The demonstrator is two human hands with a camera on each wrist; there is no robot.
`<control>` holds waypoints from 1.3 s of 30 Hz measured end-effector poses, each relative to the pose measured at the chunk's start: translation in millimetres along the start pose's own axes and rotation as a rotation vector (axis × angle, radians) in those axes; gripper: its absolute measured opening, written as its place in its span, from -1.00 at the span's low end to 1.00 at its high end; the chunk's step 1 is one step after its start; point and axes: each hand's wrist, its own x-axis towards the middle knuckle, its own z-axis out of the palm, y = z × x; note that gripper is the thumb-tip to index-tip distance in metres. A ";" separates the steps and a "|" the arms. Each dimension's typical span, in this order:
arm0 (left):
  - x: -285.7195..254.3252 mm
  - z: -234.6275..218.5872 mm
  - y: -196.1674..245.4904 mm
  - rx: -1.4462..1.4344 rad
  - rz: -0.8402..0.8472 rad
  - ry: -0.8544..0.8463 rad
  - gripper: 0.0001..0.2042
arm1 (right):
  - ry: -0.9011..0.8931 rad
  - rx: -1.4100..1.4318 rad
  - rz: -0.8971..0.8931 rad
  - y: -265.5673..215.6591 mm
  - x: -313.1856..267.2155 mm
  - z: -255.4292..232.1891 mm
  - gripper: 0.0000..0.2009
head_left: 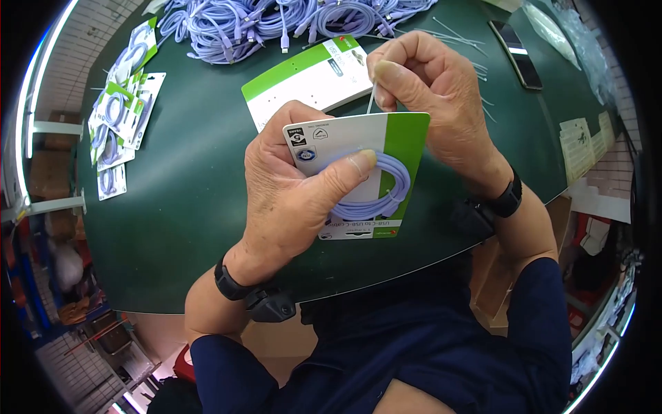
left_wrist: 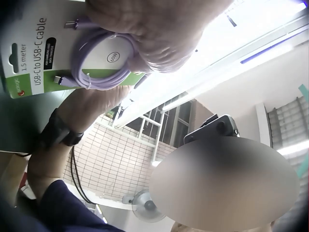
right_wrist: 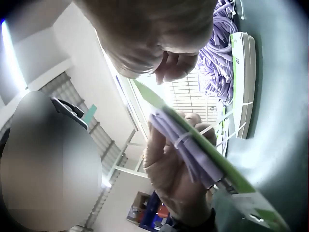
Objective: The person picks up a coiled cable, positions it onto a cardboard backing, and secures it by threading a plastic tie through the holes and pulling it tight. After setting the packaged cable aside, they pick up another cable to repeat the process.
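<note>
My left hand (head_left: 279, 190) grips a white-and-green cable card (head_left: 407, 141), thumb across its front and fingers behind. Flat on the card lies a coiled lilac USB-C cable (head_left: 398, 181), its metal plugs (left_wrist: 59, 79) showing in the left wrist view. Just past the card's far edge, my right hand (head_left: 445, 103) pinches the end of a thin white cable tie (head_left: 371, 102) between thumb and index finger. The tie runs down behind the card, where its lower part is hidden in the head view. From the right wrist side, white tie strips (right_wrist: 231, 130) stick out behind the card.
A stack of cards (head_left: 286, 90) lies just beyond my hands. Behind it is a heap of lilac cables (head_left: 241, 31). Finished-looking carded cables (head_left: 117, 117) sit at the left, loose cable ties (head_left: 455, 38) and a phone (head_left: 516, 55) at the right, all on the green table (head_left: 165, 228).
</note>
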 end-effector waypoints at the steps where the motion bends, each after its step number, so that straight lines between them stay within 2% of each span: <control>1: 2.2 -0.6 0.8 -0.040 -0.019 0.007 -0.71 | 0.000 0.110 0.026 0.3 -0.4 -0.7 -0.87; 3: 6.0 -3.5 0.4 -0.067 -0.013 0.017 -0.71 | -0.007 0.326 0.080 3.8 2.0 -4.3 -0.85; 4: 7.9 -5.3 -0.4 -0.080 -0.026 0.017 -0.71 | -0.028 0.307 0.072 6.0 5.5 -6.9 -0.85; 7: 11.0 -9.3 -1.1 -0.102 -0.039 0.039 -0.71 | 0.088 0.601 0.000 14.7 13.3 -15.8 -0.82; 10: 13.8 -12.7 -0.1 -0.095 -0.074 0.075 -0.71 | 0.121 0.496 0.024 19.9 23.1 -45.4 -0.81; 12: 21.3 -18.0 2.8 -0.162 -0.048 0.119 -0.69 | 0.140 0.458 0.037 16.6 26.7 -43.0 -0.80; 15: 25.1 -23.7 3.2 -0.178 -0.016 0.165 -0.67 | -0.159 0.111 0.215 11.6 4.1 -14.0 -0.71; 16: 26.3 -25.3 0.9 -0.177 0.007 0.193 -0.66 | -0.152 0.117 0.210 6.2 0.7 -4.8 -0.71; 18: 27.1 -26.9 -1.6 -0.173 0.029 0.217 -0.65 | -0.354 0.070 0.292 -2.5 -4.5 8.0 -0.59; 22: 27.1 -25.2 -2.0 -0.134 -0.003 0.194 -0.63 | -0.387 -0.072 0.337 -2.3 -7.5 11.6 -0.58; 25: 30.1 -19.5 -3.3 -0.084 0.108 0.297 -0.55 | -0.302 -0.047 0.272 4.9 -5.3 7.0 -0.60; 26: 31.2 -18.1 -3.6 -0.073 0.114 0.279 -0.55 | -0.264 -0.036 0.248 5.5 -5.0 5.1 -0.61; 29: 31.7 -14.4 -3.8 0.200 0.446 0.461 -0.56 | -0.207 0.004 0.208 0.8 -5.5 1.9 -0.61; 30: 29.5 -15.1 -1.0 0.208 0.450 0.445 -0.56 | -0.188 0.023 0.196 -0.4 -5.4 1.2 -0.62; 33: 20.4 -21.7 11.1 1.066 0.858 0.247 -0.61 | -0.148 0.043 0.150 -0.7 -5.0 -0.1 -0.62; 34: 19.4 -18.2 11.8 1.072 0.853 0.230 -0.61 | -0.135 0.051 0.136 -0.2 -6.4 0.3 -0.62; 37: 12.5 -0.1 8.5 1.297 0.839 0.036 -0.67 | -0.132 0.054 0.102 2.4 -8.7 0.0 -0.62; 39: 13.3 -2.8 2.5 1.316 0.852 0.010 -0.67 | -0.128 0.061 0.086 5.0 -11.1 0.9 -0.62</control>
